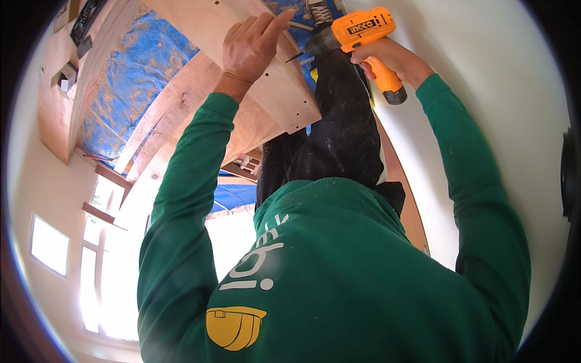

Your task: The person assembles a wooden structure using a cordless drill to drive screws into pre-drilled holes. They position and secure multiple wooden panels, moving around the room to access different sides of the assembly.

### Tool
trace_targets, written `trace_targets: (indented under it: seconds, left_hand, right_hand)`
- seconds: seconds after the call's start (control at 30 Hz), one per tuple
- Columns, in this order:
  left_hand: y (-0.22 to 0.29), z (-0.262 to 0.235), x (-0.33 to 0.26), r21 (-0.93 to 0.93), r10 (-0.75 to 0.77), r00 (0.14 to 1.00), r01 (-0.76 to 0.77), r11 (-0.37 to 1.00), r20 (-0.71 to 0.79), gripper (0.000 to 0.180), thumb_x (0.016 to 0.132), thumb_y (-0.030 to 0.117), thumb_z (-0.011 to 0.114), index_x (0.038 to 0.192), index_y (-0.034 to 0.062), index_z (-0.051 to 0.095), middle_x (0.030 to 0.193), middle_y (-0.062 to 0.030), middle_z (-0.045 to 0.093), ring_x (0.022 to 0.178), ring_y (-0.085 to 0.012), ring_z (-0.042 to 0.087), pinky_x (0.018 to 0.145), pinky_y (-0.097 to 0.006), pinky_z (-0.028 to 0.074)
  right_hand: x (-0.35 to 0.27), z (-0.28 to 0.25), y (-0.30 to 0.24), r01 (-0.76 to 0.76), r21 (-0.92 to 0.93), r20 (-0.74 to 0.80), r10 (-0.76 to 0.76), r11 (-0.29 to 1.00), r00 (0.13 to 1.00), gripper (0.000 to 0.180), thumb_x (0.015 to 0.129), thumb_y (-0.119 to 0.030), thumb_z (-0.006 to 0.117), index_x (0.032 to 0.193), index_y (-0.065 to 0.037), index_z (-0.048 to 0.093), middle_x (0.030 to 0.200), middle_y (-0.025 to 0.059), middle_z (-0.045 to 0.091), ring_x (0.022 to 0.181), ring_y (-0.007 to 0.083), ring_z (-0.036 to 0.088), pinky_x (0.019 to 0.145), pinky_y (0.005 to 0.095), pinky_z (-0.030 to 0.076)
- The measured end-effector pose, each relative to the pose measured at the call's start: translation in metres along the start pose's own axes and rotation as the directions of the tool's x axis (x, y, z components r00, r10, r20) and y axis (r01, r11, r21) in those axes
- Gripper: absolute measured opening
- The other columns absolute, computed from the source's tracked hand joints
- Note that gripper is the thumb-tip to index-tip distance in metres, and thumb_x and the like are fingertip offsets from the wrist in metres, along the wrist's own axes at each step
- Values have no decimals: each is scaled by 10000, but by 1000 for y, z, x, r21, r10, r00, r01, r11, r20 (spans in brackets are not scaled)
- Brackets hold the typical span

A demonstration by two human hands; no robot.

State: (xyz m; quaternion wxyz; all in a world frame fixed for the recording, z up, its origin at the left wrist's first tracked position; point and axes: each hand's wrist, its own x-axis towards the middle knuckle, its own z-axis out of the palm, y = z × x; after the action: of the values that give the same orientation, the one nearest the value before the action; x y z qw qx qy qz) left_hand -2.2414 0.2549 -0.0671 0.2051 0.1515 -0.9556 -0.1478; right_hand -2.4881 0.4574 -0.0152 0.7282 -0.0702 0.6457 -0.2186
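My left hand [249, 47] lies on a light plywood panel [284, 100] with small holes along its edge. Its fingers curl over the panel's upper side and the index finger stretches toward the drill's tip. My right hand [392, 59] grips the handle of an orange and black cordless drill [358, 29]. The drill's dark bit [295, 57] points left at the panel, just right of my left fingers. Both arms are in green sleeves, and my black trousers [339, 121] run under the panel.
Blue tarpaulin [139, 78] covers the floor between long wooden boards [175, 115]. A white wall [484, 72] fills the right side. Bright windows [91, 254] glare at lower left. A shoe [318, 9] shows at the top edge.
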Motion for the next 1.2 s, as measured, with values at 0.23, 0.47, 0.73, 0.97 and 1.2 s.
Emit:
trace_targets:
  seconds: [0.23, 0.47, 0.73, 0.97, 1.2]
  left_hand:
    - [9, -15, 12, -52, -17, 997, 20, 998, 71, 300, 949, 135, 705, 1248, 127, 720, 875, -44, 670, 767, -250, 675, 670, -396, 526]
    - [10, -23, 31, -84, 51, 998, -53, 995, -22, 387, 908, 105, 722, 1291, 65, 683, 813, -45, 599, 696, -229, 627, 600, -392, 491]
    - [10, -32, 41, -19, 14, 996, -13, 1000, 87, 396, 903, 123, 747, 1293, 87, 687, 804, -34, 595, 684, -224, 621, 591, -384, 481]
    - [13, -29, 41, -25, -4, 998, 6, 1000, 68, 376, 894, 122, 756, 1266, 93, 706, 804, -25, 606, 671, -223, 616, 592, -386, 483]
    - [17, -28, 27, -3, -63, 993, 64, 998, 95, 320, 943, 225, 784, 1260, 230, 748, 856, 29, 679, 755, -188, 682, 682, -313, 531]
  right_hand:
    - [-5, 6, -1, -11, 35, 5, 11, 999, 1000, 341, 867, -222, 783, 1128, -25, 687, 690, 46, 651, 505, 139, 616, 537, 303, 532]
    - [-8, 6, 0, -1, 59, 15, 1, 998, 1000, 398, 864, -226, 794, 1186, -16, 691, 695, 50, 654, 521, 143, 624, 545, 314, 548]
    - [-11, 8, 1, 12, 56, 15, -13, 998, 1000, 476, 869, -235, 790, 1278, -18, 676, 682, 22, 623, 522, 139, 606, 543, 310, 530]
    - [-9, 8, -1, 41, 52, 50, -43, 998, 998, 375, 846, -247, 804, 1143, -41, 701, 709, 35, 665, 544, 143, 654, 571, 329, 566]
    - [-14, 13, -3, 64, 40, 88, -67, 997, 994, 361, 850, -186, 798, 1162, -25, 710, 715, 42, 651, 545, 148, 629, 549, 328, 543]
